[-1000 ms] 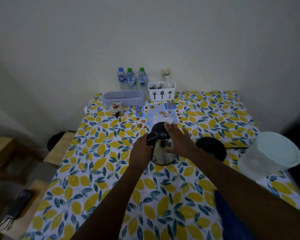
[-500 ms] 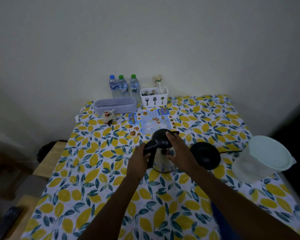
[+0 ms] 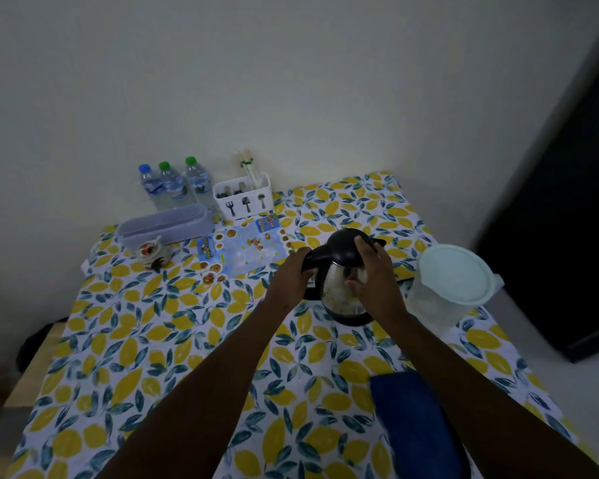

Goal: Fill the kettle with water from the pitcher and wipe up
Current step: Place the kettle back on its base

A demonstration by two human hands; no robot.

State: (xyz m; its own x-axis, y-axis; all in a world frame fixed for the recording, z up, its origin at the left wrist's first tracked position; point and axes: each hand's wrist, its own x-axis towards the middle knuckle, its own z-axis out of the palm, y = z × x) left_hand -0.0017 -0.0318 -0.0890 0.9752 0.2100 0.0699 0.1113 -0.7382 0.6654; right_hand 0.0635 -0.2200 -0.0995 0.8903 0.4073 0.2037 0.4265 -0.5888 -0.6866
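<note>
Steel-bodied kettle with black lid (image 3: 343,271) stands mid-table beside the lidded translucent plastic pitcher (image 3: 453,288), left hand (image 3: 289,280) clamped on its handle, right hand (image 3: 370,274) gripping body and lid: steady it, then open the lid fully before pouring.

Left hand (image 3: 291,278) is covering most of the kettle (image 3: 339,292) handle, right hand (image 3: 370,278) is blocking the body's right side. Kettle base contact is hiding under it, can't tell if it's seated on anything. Blue cloth (image 3: 415,426) is getting cut off by the bottom edge & partly covered by the right forearm. Pitcher (image 3: 450,288) contents are unreadable thru the lid, too dim. Bottle (image 3: 172,184) labels & leaflet (image 3: 246,248) print too small to read.
</note>
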